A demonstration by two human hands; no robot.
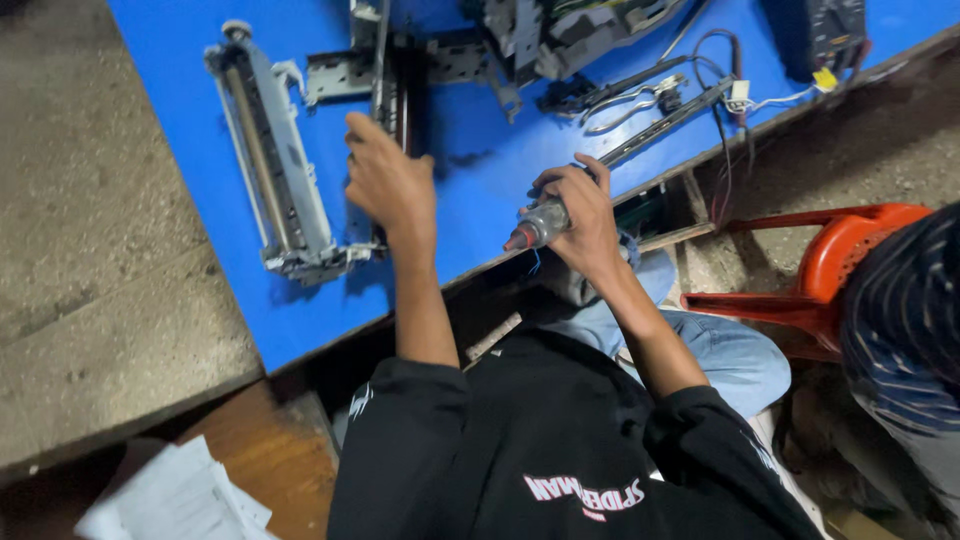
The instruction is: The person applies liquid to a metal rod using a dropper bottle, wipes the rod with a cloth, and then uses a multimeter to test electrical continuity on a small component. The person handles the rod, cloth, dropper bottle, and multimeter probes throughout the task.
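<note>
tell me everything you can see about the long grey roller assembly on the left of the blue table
The roller assembly is a long, narrow frame of pale grey plastic with a darker roller running its length. It has a round knob at its far end and a bracketed block at its near end. It lies flat and slightly angled on the blue table, left of the left hand, which does not appear to touch it.

Red plastic chair [850, 250], white papers [175, 495], pliers [630, 100] — a black multimeter [835, 30] on the blue table [480, 170]

- We see a repair workshop: a blue-topped desk [470, 170] strewn with a grey dismantled printer roller assembly [275, 160] and steel pliers [630, 100].
- We note a bare concrete floor [90, 250].
</note>
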